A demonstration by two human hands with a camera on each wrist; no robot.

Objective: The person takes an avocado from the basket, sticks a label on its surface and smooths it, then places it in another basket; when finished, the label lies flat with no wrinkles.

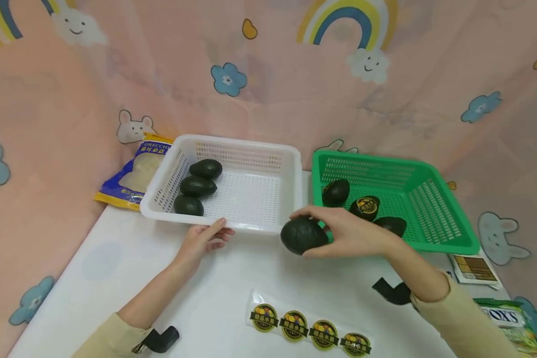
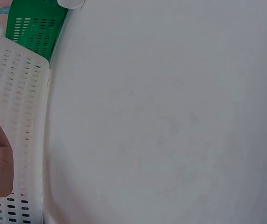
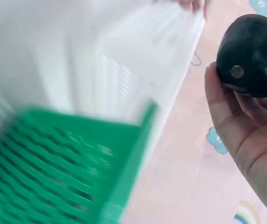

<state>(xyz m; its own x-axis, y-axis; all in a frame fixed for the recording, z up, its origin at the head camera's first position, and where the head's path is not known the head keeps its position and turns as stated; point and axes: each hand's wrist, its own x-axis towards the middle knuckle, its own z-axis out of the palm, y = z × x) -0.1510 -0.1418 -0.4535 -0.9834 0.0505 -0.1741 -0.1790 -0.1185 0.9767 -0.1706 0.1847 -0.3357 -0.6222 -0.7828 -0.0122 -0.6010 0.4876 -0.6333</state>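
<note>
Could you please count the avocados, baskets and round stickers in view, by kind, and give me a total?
Avocados: 7 — 3 in the white basket, 3 in the green basket, 1 held in the right hand.
Baskets: 2 — one white, one green.
Round stickers on the strip on the table: 4.
Total: 13.
</note>
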